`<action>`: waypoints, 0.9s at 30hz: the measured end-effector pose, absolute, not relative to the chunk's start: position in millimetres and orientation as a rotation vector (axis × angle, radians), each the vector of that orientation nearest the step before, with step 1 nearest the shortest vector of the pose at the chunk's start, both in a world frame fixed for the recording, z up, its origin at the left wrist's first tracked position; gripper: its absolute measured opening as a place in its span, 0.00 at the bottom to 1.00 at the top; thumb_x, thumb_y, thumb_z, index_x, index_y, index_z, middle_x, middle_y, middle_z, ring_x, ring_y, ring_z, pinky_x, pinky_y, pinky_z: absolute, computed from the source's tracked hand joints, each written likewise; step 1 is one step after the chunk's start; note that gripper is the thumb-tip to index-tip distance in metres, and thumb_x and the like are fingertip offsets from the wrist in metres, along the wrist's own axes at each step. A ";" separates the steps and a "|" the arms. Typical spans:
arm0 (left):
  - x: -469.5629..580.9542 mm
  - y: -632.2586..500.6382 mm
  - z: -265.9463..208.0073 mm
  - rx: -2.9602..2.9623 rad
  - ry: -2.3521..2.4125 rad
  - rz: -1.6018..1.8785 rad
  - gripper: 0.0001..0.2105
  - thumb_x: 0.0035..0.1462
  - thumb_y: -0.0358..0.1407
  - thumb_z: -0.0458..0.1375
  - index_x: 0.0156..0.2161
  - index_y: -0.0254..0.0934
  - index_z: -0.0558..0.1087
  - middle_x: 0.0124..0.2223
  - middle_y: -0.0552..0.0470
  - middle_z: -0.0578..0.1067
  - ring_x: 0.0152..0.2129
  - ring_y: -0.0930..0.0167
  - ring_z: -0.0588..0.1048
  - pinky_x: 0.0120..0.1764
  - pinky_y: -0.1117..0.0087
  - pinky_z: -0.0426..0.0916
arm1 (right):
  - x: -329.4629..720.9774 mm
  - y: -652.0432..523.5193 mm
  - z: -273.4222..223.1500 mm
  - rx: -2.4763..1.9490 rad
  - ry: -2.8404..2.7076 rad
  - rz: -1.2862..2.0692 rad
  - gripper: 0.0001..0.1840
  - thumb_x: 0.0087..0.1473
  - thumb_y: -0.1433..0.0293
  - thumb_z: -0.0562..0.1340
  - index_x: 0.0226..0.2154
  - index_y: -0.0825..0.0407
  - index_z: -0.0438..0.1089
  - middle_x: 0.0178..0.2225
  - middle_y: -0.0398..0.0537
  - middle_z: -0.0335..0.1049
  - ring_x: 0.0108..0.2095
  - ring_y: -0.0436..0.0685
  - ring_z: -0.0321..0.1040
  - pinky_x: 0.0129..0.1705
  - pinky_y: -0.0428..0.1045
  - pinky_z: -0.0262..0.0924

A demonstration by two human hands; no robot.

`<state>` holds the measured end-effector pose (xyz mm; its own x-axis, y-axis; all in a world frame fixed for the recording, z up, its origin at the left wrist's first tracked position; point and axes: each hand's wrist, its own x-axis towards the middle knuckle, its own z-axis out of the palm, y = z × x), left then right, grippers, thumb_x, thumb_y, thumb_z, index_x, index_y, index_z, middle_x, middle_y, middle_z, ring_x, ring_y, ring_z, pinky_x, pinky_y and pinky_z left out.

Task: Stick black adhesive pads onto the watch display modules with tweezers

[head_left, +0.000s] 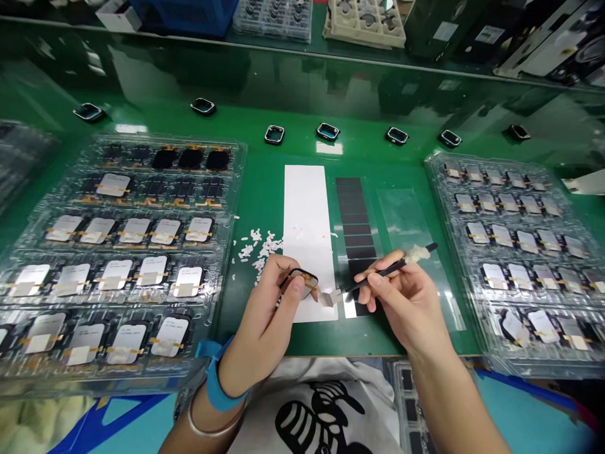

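My left hand point(278, 302) pinches a small watch display point(306, 282), a dark rounded panel with a gold-coloured flex strip, by its edges. Black tweezers point(392, 268) with a pale wrapping near the rear end are gripped in my right hand point(401, 296). At their tip is a thin greyish piece of film point(329, 298), close to the display's right side. Both hands are above a long white paper strip point(306, 202) and a clear sheet bearing black rectangular stickers point(352, 205). Whether the film touches the display I cannot tell.
White scraps point(262, 249) lie left of the paper. A clear tray point(239, 189) of display parts stands at left, another tray point(437, 170) at right. Several watch frames point(275, 134) line the back of the green table point(265, 340), below a shelf edge point(283, 52).
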<state>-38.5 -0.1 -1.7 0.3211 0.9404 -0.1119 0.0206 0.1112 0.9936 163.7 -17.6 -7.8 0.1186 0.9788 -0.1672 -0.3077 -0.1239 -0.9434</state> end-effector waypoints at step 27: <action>-35.9 -21.6 8.4 2.768 0.989 0.379 0.09 0.64 0.22 0.51 0.46 0.29 0.70 0.52 0.40 0.77 0.40 0.61 0.72 0.40 0.60 0.62 | 154.8 -25.5 -12.5 -1.281 -0.863 1.211 0.08 0.58 0.71 0.66 0.35 0.51 0.64 0.28 0.40 0.76 0.25 0.49 0.77 0.29 0.43 0.75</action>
